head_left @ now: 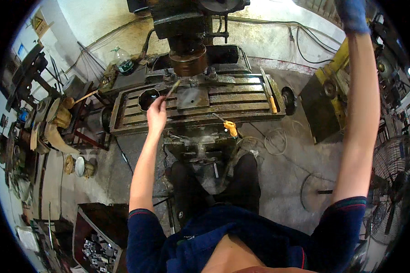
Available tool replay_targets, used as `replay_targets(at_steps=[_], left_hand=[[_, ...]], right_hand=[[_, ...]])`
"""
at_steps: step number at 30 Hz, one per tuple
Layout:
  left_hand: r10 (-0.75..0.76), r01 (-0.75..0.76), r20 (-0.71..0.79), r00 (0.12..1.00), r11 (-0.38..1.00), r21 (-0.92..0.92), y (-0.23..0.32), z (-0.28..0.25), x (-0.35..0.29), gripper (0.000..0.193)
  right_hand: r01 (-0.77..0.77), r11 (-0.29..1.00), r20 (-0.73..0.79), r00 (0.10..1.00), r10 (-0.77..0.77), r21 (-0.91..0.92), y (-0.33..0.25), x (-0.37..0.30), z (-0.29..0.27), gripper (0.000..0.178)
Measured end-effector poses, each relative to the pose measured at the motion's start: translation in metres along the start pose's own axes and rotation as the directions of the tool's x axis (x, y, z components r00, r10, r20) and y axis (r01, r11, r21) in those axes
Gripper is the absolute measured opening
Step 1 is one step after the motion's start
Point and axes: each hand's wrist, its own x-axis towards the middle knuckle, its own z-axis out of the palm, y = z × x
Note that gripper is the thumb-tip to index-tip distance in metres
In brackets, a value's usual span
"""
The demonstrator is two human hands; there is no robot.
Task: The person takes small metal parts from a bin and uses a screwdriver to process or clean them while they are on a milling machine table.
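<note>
My bare left hand is closed round the handle of a small brush above the front left of a slotted machine table. The brush points up and right toward a round cutter head. Beside that hand is a dark open cup. Just right of the brush lies a flat metal plate with a small hole. My right hand, in a blue glove, is raised high at the upper right; the frame's edge cuts it off and its fingers cannot be made out.
A yellow air gun hangs at the table's front edge. A file with an orange handle lies on the table's right end. A clear bottle stands behind left. A bin of metal parts is lower left, a fan right.
</note>
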Motion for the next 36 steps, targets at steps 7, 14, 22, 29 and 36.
replay_targets(at_steps=[7, 14, 22, 29, 36], left_hand=[[-0.003, 0.069, -0.199, 0.98, 0.944, 0.324, -0.036, -0.064, 0.005, 0.024], [-0.053, 0.08, -0.062, 0.997, 0.788, 0.61, -0.033, -0.062, 0.003, 0.027], [-0.083, 0.058, 0.014, 0.996, 0.8, 0.597, -0.027, -0.072, -0.005, 0.035], [-0.317, 0.335, -0.191, 0.929, 0.94, 0.069, -0.052, -0.127, -0.081, 0.038], [-0.69, 0.609, -0.218, 0.691, 0.717, -0.339, -0.146, -0.119, -0.21, 0.031]], right_hand=[[0.124, 0.447, 0.195, 0.974, 0.117, -0.886, 0.063, -0.27, -0.026, 0.007], [-0.948, 0.183, 0.085, 0.166, 0.982, -0.26, 0.13, -0.521, 0.029, 0.025], [-0.966, 0.185, 0.205, 0.147, 0.968, -0.179, 0.188, -0.583, 0.088, 0.031], [-0.835, 0.496, 0.086, 0.49, 0.867, -0.24, 0.104, -0.5, 0.103, 0.036], [-0.439, 0.563, 0.382, 0.436, 0.815, -0.7, 0.051, -0.4, 0.064, 0.057]])
